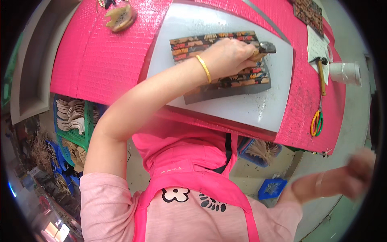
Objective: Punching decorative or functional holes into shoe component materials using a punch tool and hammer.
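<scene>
My left hand, with a gold bangle on the wrist, is closed around a small tool with a dark metal head. It presses down on a flat panel with an orange, pink and black flower pattern. The panel lies on a white board on the pink-covered table. My right hand is blurred, low at the right and off the table. I cannot tell whether it holds anything.
A wooden-handled hammer, yellow-green scissors, a sheet of paper and a white roll lie at the table's right. A tan piece lies far left. A green crate and blue trays stand below.
</scene>
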The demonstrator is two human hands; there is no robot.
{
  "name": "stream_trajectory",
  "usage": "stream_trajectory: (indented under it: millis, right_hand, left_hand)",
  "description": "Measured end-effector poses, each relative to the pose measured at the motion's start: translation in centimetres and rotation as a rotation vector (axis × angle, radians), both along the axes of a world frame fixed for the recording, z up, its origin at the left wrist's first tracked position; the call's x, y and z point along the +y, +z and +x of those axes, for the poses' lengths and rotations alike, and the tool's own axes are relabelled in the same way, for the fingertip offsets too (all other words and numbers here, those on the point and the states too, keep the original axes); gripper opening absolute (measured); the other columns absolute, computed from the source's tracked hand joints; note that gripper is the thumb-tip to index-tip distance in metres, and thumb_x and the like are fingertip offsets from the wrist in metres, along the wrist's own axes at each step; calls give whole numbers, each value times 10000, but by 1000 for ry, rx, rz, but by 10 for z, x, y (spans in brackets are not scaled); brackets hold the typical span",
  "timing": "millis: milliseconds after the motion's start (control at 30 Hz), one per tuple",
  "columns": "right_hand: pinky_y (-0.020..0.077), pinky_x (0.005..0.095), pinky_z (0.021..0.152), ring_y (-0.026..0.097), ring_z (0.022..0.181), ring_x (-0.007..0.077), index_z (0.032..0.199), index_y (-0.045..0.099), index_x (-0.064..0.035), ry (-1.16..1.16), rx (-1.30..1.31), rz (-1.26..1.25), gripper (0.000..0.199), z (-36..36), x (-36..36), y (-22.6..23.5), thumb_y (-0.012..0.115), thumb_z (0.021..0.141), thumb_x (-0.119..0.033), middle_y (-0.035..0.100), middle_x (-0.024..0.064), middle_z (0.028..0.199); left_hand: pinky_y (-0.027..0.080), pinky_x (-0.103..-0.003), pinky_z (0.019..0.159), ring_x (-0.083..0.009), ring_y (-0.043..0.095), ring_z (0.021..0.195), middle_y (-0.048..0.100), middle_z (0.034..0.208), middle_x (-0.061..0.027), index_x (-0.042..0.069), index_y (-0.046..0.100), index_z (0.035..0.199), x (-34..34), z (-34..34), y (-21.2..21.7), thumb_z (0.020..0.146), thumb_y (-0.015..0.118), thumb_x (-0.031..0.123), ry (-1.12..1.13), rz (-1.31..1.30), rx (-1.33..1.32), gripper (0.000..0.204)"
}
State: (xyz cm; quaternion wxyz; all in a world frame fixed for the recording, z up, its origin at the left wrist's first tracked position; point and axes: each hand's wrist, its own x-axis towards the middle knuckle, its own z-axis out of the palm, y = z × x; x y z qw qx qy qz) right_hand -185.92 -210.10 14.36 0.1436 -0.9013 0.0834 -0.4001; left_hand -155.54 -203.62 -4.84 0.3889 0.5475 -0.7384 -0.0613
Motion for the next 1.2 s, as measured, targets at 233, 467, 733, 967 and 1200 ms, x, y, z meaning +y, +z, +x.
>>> stream_trajectory:
  millis: [233, 467, 733, 967, 1200]
  right_hand:
    - [411, 260, 775, 531, 801, 145, 1271, 388, -18, -369, 479, 420, 482, 23, 35, -68, 466, 796, -1, 544, 203, 1112]
    - [428, 262, 682, 511, 702, 129, 1276, 404, -80, -449, 627, 652, 461, 24, 34, -121, 499, 824, -86, 569, 233, 965]
    - [381, 304, 883, 525, 1046, 194, 1277, 381, -9, -410, 543, 777, 463, 6, 25, -140, 500, 844, -119, 541, 179, 1150]
    - [351, 316, 926, 496, 1094, 210, 1281, 376, -5, -419, 522, 816, 469, 5, 25, -142, 499, 842, -114, 514, 174, 1192]
    - [410, 281, 752, 538, 899, 184, 1280, 376, -11, -454, 517, 847, 464, -12, 23, -145, 490, 838, -99, 553, 154, 1025]
  left_hand:
    - [468, -366, 559, -286, 570, 623, 538, 663, -103, 46, 483, 716, 1, -4, 0, 731, 646, 212, 26, 25, -54, 233]
    - [481, -272, 534, -168, 596, 616, 616, 724, -89, -19, 570, 866, 6, 10, 9, 813, 595, 156, 79, 101, 483, 185]
    - [454, -279, 522, -214, 582, 554, 584, 658, -135, -10, 603, 850, 10, 4, 4, 760, 656, 195, 134, 103, 249, 230]
    - [426, -330, 509, -282, 547, 544, 551, 603, -129, 15, 563, 774, 4, 5, -3, 739, 662, 232, 84, 33, 168, 241]
    - [420, -336, 488, -285, 529, 536, 521, 590, -114, 24, 480, 684, 2, 1, -6, 723, 672, 206, 54, -74, 76, 267]
